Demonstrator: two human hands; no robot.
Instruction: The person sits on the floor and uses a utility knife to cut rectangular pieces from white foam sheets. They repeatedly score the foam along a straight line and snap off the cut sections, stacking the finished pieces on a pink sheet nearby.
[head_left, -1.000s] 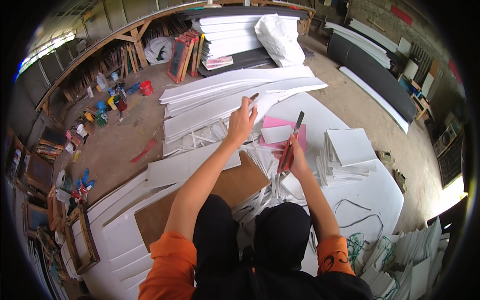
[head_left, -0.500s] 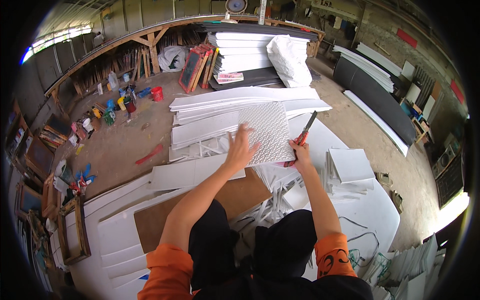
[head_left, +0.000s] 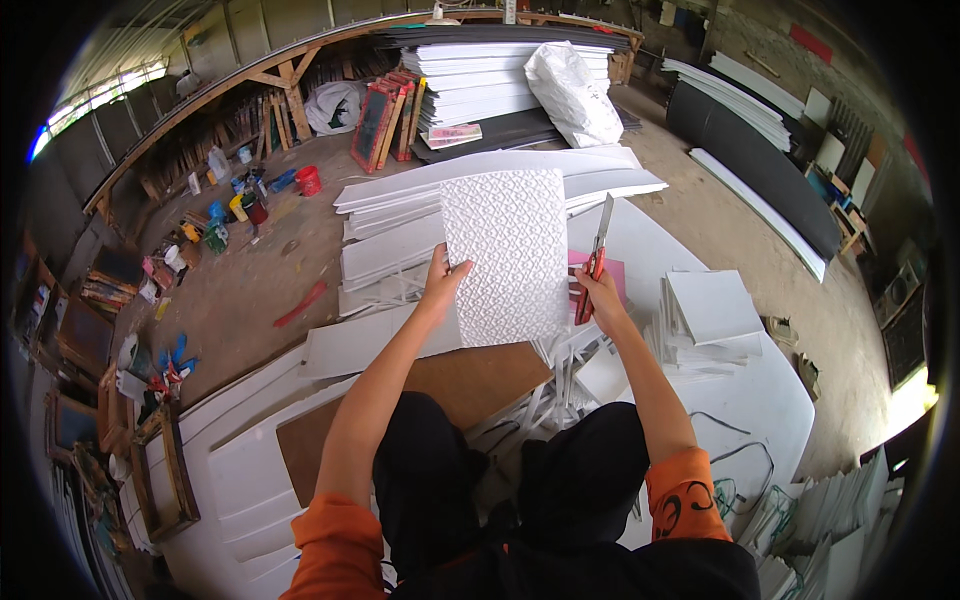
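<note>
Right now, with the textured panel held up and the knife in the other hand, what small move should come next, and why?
Probably lay the white textured panel flat on the brown board first. The left hand holds it upright by one edge, and the right hand keeps the red utility knife blade-up beside it, so cutting in the air looks unsteady.

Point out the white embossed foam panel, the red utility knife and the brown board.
white embossed foam panel (head_left: pixel 508 255), head view, middle of patterned face
red utility knife (head_left: pixel 592 275), head view, red handle
brown board (head_left: pixel 470 380), head view, bare top
</note>
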